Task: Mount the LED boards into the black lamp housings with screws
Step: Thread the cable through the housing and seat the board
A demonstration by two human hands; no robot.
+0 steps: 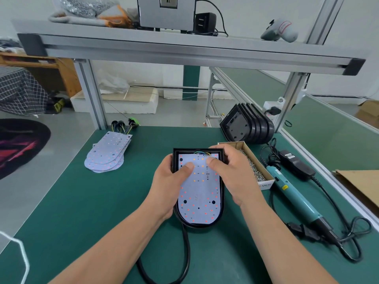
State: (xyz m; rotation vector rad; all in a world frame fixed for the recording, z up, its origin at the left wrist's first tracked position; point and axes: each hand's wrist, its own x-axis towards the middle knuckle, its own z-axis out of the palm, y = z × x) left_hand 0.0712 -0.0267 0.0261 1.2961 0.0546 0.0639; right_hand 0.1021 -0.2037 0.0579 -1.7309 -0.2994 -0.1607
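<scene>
- left hand (170, 181) grip curled round black housing (190, 151) left edge, thumb on LED board (200, 193)
- right hand (231, 175) grip clasps its top-right corner, thumb on LED board

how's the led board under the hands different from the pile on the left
The held board sits alone in the black housing, the left hand and right hand gripping both; the piled boards lie bare on the mat, overlapping, untouched. The held board lies square to the viewer; the piled boards are angled. All are white, round at one end, dotted with LEDs.
</scene>
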